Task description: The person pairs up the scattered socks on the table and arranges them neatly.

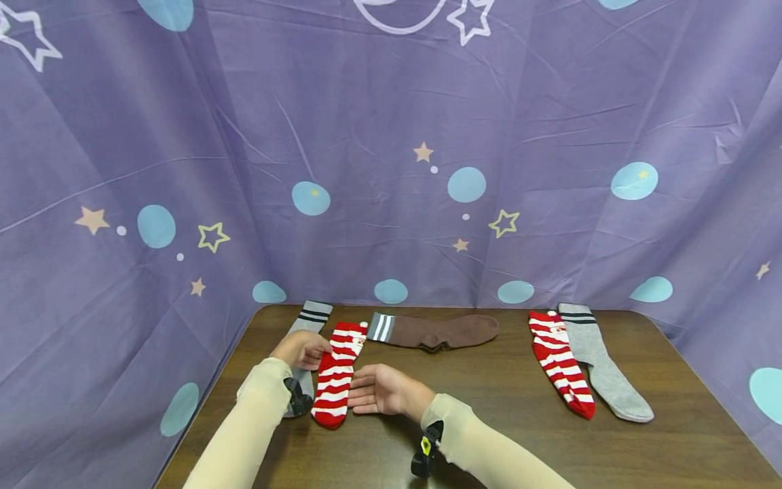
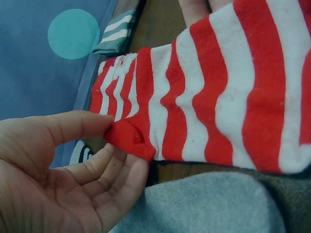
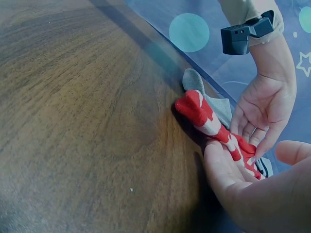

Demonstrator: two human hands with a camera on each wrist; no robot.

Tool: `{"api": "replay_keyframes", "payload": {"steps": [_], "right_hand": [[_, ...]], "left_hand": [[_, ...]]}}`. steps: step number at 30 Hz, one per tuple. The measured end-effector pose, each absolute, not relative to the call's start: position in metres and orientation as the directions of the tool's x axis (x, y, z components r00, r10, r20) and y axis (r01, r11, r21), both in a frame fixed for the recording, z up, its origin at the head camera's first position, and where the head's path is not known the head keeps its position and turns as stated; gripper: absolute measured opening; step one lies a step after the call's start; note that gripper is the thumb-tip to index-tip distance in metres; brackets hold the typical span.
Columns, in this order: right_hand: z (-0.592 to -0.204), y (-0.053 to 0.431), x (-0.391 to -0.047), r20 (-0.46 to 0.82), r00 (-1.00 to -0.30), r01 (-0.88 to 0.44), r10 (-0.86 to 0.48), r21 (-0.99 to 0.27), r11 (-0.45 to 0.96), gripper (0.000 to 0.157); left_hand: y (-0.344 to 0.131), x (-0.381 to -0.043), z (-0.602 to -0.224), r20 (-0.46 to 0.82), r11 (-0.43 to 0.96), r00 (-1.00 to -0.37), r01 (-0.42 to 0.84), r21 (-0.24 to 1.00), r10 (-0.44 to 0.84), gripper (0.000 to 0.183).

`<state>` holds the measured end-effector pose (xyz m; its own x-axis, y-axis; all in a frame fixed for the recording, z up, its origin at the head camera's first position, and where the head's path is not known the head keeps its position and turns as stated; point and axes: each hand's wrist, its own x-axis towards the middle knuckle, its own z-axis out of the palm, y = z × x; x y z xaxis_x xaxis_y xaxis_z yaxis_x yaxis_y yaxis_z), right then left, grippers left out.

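A red and white striped sock (image 1: 335, 380) lies on the left part of the table, its cuff toward the back. My left hand (image 1: 303, 349) pinches the sock's red heel (image 2: 127, 138) between thumb and fingers. On the sock's other side, my right hand (image 1: 382, 390) has its fingers extended, palm toward the sock; in the right wrist view the fingertips meet its edge and are partly hidden. Partly beneath my left hand and wrist lies a grey sock (image 1: 297, 324) with black bands, beside the striped one.
A brown sock (image 1: 449, 331) with a grey, white-banded cuff lies sideways at the back middle. On the right, another striped sock (image 1: 559, 363) lies against another grey sock (image 1: 601, 367). A purple patterned curtain (image 1: 391, 136) hangs behind the wooden table (image 1: 489, 394).
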<state>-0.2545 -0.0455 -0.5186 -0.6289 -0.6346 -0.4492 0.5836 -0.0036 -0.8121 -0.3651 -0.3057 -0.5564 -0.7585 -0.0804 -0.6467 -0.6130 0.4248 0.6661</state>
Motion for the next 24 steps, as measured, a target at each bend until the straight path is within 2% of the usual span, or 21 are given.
{"api": "replay_keyframes", "payload": {"steps": [1, 4, 10, 13, 16, 19, 24], "right_hand": [[-0.519, -0.046, -0.255, -0.447, -0.629, 0.584, -0.637, -0.812, -0.007, 0.051], [-0.52, -0.047, -0.255, -0.443, -0.623, 0.589, -0.645, -0.808, -0.014, 0.05], [-0.522, -0.048, -0.255, -0.447, -0.6, 0.596, -0.664, -0.803, 0.002, 0.052], [-0.524, -0.05, -0.254, -0.448, -0.586, 0.597, -0.676, -0.802, 0.014, 0.052], [-0.525, -0.052, -0.252, -0.447, -0.579, 0.598, -0.681, -0.802, 0.018, 0.051], [-0.526, -0.055, -0.25, -0.446, -0.587, 0.587, -0.676, -0.809, 0.025, 0.044], [-0.526, -0.059, -0.248, -0.462, -0.621, 0.578, -0.634, -0.816, 0.029, 0.022]], "left_hand": [[-0.315, -0.376, -0.572, -0.647, 0.419, -0.76, -0.607, 0.675, -0.058, 0.023], [-0.323, -0.388, -0.587, -0.643, 0.405, -0.762, -0.613, 0.679, -0.076, 0.022], [-0.279, -0.325, -0.506, -0.562, 0.367, -0.806, -0.587, 0.722, -0.185, 0.018], [-0.273, -0.313, -0.492, -0.566, 0.355, -0.803, -0.593, 0.723, -0.188, 0.019], [-0.271, -0.307, -0.486, -0.573, 0.354, -0.796, -0.602, 0.716, -0.194, 0.027], [-0.27, -0.306, -0.485, -0.58, 0.357, -0.788, -0.612, 0.706, -0.205, 0.035], [-0.266, -0.307, -0.483, -0.598, 0.374, -0.781, -0.617, 0.692, -0.182, 0.038]]}}
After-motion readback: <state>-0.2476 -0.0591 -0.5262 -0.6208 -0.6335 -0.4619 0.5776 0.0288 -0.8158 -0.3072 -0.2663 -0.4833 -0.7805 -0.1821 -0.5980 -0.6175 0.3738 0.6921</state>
